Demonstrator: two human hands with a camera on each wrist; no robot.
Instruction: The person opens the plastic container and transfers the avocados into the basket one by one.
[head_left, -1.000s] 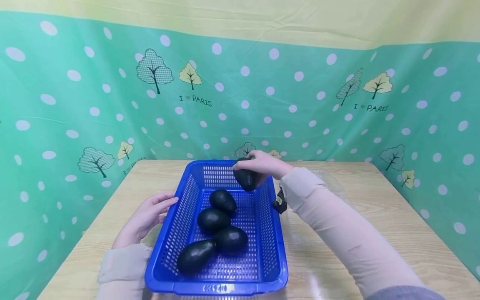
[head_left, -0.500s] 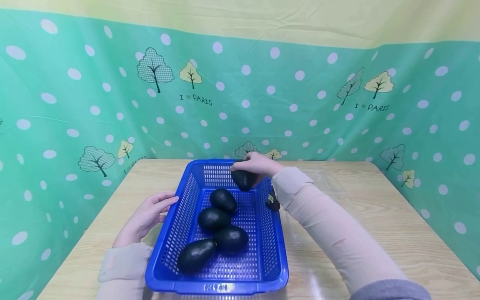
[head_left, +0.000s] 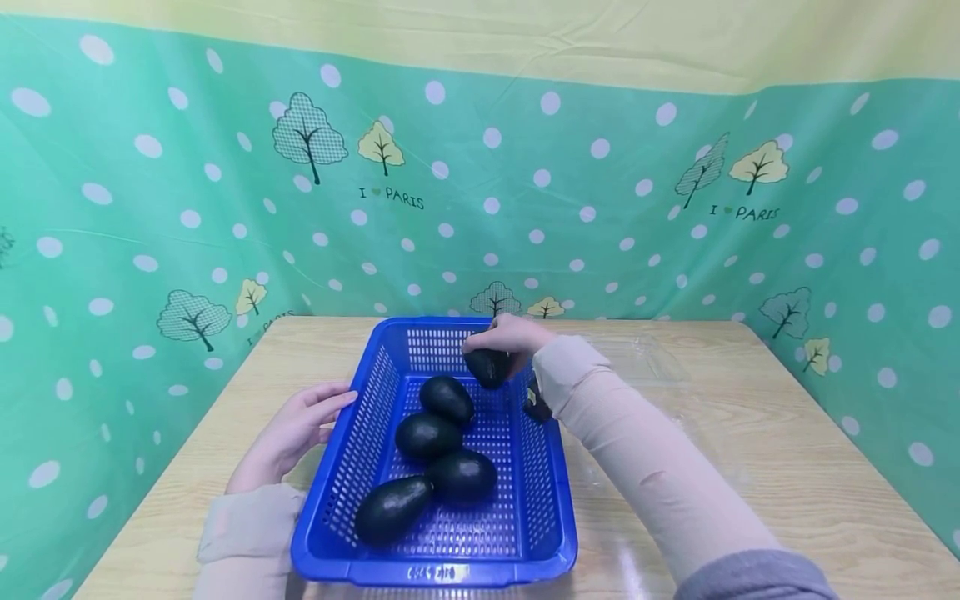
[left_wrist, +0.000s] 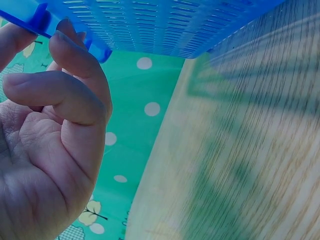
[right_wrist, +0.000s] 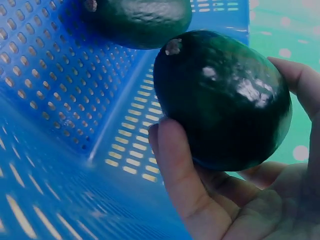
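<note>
A blue perforated plastic basket (head_left: 566,525) stands on the table, with several dark green avocados (head_left: 390,510) on its floor. Over its far right part, my right hand (head_left: 519,337) grips another avocado (head_left: 487,367) from above. In the right wrist view, that glossy avocado (right_wrist: 220,100) sits between thumb and fingers, near a second avocado (right_wrist: 140,20) inside the basket. My left hand (head_left: 296,429) rests its fingertips against the basket's left rim. From below, the left wrist view shows loosely bent fingers (left_wrist: 82,97) at the rim, with the palm away from the basket wall.
Right of the basket, on the wooden table (head_left: 787,433), lie clear plastic containers (head_left: 637,358), partly behind the right sleeve. A green and yellow printed cloth (head_left: 570,192) hangs around the back and sides. The right wrist's dark strap (head_left: 536,404) hangs near the basket's right wall.
My right hand has shifted slightly left and then lower into the basket, still holding the avocado. More of the clear containers shows. The left hand and the other avocados stay put.
</note>
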